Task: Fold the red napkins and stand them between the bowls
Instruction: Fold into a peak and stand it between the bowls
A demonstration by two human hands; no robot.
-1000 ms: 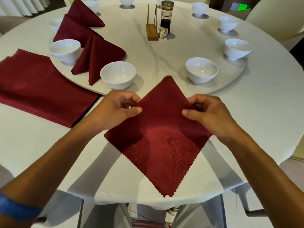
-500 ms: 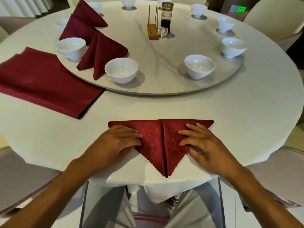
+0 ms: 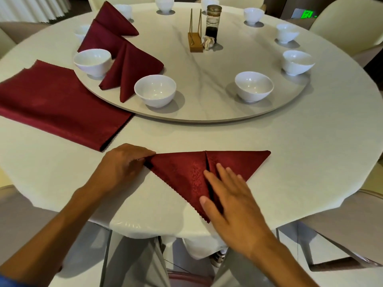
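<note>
A red napkin [image 3: 186,172], folded into a downward-pointing triangle with a centre seam, lies at the table's near edge. My left hand [image 3: 124,162] pinches its left corner. My right hand [image 3: 232,199] lies flat with straight fingers over the seam and lower tip. Three folded red napkins stand between white bowls on the turntable's left: the nearest folded napkin [image 3: 130,69] sits between a bowl [image 3: 155,90] and another bowl [image 3: 92,61]. A stack of flat red napkins [image 3: 58,104] lies at the left.
Several more white bowls ring the marble turntable [image 3: 207,119], such as one bowl [image 3: 253,85] near the front right. A sauce jar [image 3: 213,23] and a gold holder [image 3: 195,44] stand at its centre. Chairs surround the table.
The napkin went from an open diamond to a folded triangle. Since half a second ago my left hand slid out to the left corner and my right hand moved over the centre seam.
</note>
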